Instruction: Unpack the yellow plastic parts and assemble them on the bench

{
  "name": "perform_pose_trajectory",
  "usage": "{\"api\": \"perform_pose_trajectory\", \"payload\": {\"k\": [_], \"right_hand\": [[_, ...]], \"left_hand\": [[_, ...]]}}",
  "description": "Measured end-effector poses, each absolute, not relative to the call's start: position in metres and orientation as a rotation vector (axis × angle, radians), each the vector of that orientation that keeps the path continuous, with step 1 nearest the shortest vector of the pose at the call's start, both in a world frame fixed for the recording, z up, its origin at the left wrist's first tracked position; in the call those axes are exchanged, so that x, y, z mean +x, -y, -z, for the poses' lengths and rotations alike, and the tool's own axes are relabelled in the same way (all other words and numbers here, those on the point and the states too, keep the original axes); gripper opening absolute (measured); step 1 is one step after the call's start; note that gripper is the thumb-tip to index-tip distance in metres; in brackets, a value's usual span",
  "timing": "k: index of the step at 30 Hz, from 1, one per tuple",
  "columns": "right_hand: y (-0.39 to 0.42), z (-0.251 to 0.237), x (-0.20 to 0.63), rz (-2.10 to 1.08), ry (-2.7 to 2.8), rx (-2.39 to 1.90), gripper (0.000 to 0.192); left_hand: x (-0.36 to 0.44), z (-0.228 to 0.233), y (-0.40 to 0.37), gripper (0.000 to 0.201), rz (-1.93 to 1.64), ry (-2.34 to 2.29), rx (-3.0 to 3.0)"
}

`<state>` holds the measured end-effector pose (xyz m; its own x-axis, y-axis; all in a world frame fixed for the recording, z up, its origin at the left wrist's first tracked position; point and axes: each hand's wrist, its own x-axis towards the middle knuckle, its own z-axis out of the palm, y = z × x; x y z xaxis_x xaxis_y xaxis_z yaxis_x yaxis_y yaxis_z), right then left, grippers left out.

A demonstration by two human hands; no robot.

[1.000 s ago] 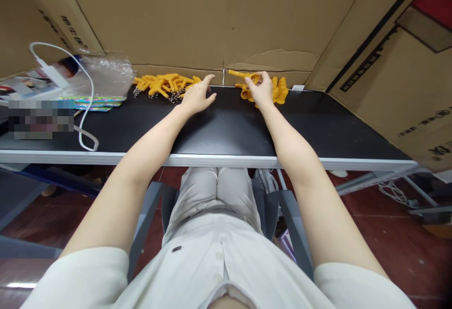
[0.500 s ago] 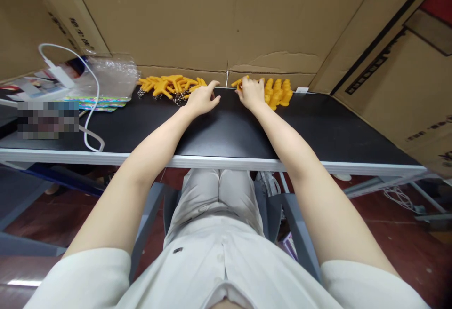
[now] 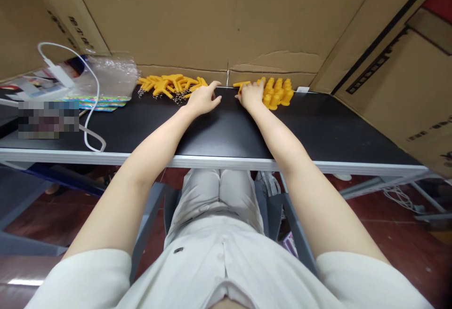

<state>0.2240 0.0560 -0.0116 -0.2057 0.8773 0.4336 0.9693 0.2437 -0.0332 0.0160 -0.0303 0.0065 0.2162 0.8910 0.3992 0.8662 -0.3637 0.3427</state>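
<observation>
Seen from head cam: left hand (image 3: 203,99) flat on black tabletop (image 3: 226,128), fingers spread and holding nothing, just beside loose heap of yellow keychain pcs (image 3: 170,84) at far edge. Right hand (image 3: 251,95) palm-down w/ fingers curled over one yellow pc (image 3: 241,84) that pokes out past fingertips, touching neat row of yellow pcs (image 3: 276,92) lined up against cardboard wall (image 3: 226,17); firm grip or mere touch, cannot tell. At far left, white charger cable (image 3: 90,97), clear plastic bag (image 3: 109,76) over colourful packets (image 3: 95,103).
</observation>
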Motion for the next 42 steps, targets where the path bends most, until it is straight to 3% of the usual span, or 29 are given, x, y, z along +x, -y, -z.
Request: {"api": "perform_pose_trajectory", "payload": {"k": [5,12,15,19,26,31,42], "right_hand": [[-0.051,0.008,0.223,0.322,2.167,-1.728,0.042],[-0.015,-0.052,0.231,0.06,2.034,-1.9,0.019],[0.005,-0.068,0.246,0.115,1.949,-1.995,0.01],[0.023,-0.067,0.262,0.194,1.905,-2.126,0.025],[0.035,-0.068,0.258,0.156,2.009,-2.167,0.044],[0.038,-0.065,0.246,0.078,2.07,-2.032,0.035],[0.006,-0.029,0.234,-0.08,2.165,-1.478,0.016]], "left_hand": [[0.017,-0.007,0.031,0.056,-0.844,-1.745,2.423],[0.014,-0.004,0.027,0.051,-0.859,-1.736,2.444],[0.013,-0.005,0.026,0.042,-0.843,-1.737,2.445],[0.008,-0.008,0.023,0.033,-0.83,-1.835,2.418],[-0.032,-0.019,0.011,0.042,-0.993,-2.261,2.007],[-0.052,-0.018,0.006,0.052,-0.831,-2.374,1.968],[-0.04,0.0,0.004,0.042,-0.536,-2.213,2.26]]}}
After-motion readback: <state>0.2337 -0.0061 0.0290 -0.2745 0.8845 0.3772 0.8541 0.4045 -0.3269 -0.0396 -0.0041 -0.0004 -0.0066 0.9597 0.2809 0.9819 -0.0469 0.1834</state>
